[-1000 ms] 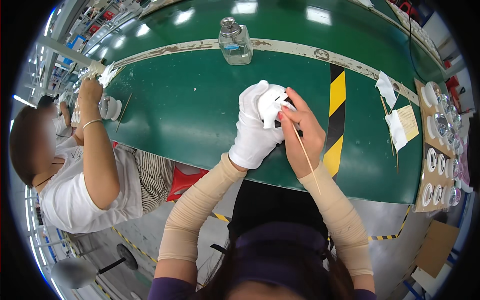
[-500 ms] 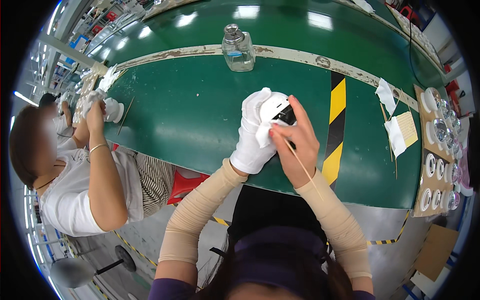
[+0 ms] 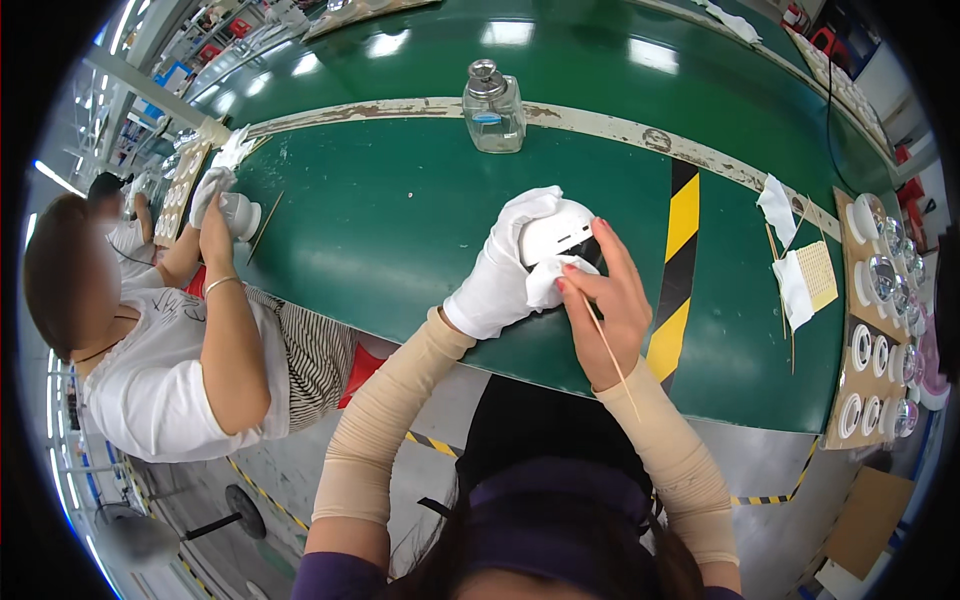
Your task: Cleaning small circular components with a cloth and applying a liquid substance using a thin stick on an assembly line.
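My left hand [image 3: 500, 272], in a white glove, grips a rounded white plastic part [image 3: 556, 232] with a dark opening, above the green table [image 3: 400, 220]. My right hand [image 3: 605, 300], bare, presses a small white cloth [image 3: 548, 280] against the part. A thin wooden stick [image 3: 612, 362] is also pinched in that hand and runs down along my wrist. Both forearms wear beige sleeves.
A clear glass dispenser bottle [image 3: 493, 108] stands at the back of the table. Right of a yellow-black stripe [image 3: 678, 270] lie white cloths [image 3: 792, 285], sticks, and cardboard trays [image 3: 875, 330] of round white and shiny parts. A person [image 3: 160, 340] on my left wipes a white part.
My hands with the white part have stayed in nearly the same place, the cloth shifting over it. The person on my left has raised a hand toward the parts by the table's edge.
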### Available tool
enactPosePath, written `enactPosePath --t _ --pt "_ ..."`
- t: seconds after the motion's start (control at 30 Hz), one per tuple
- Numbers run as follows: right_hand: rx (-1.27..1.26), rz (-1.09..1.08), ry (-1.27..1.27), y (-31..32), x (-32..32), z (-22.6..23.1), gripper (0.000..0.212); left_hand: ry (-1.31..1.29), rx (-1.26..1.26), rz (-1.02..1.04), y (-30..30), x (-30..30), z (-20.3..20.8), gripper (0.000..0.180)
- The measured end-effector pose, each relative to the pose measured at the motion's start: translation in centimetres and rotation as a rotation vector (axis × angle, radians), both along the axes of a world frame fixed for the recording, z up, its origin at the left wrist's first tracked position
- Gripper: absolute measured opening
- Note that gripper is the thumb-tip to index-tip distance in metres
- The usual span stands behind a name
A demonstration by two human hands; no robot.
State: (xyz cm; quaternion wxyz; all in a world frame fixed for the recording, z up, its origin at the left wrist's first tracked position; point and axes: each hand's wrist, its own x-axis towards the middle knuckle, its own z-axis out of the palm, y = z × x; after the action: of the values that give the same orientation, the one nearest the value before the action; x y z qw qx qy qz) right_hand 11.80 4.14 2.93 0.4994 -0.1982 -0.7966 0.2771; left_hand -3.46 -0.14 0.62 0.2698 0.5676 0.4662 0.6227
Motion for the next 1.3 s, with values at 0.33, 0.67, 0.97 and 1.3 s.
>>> enactPosePath --t 0.33,0.67,0.97,1.3 --pt "-0.009 -0.058 -0.025 -0.3 -0.5 1.0 0.011 -0.011 -0.030 0.047 -0.1 0.3 0.1 0.079" --pt "0.007 -0.069 0.068 0.6 -0.7 0.0 0.015 0.325 0.039 0.178 0.4 0.1 0.0 0.081" --pt "0.019 -0.073 0.016 0.6 -0.4 -0.2 0.010 -0.021 -0.058 0.042 0.4 0.4 -0.4 0.082" --pt "-0.017 -0.056 0.067 0.7 -0.4 -0.3 0.016 0.378 -0.006 0.163 0.1 0.2 0.1 0.088"
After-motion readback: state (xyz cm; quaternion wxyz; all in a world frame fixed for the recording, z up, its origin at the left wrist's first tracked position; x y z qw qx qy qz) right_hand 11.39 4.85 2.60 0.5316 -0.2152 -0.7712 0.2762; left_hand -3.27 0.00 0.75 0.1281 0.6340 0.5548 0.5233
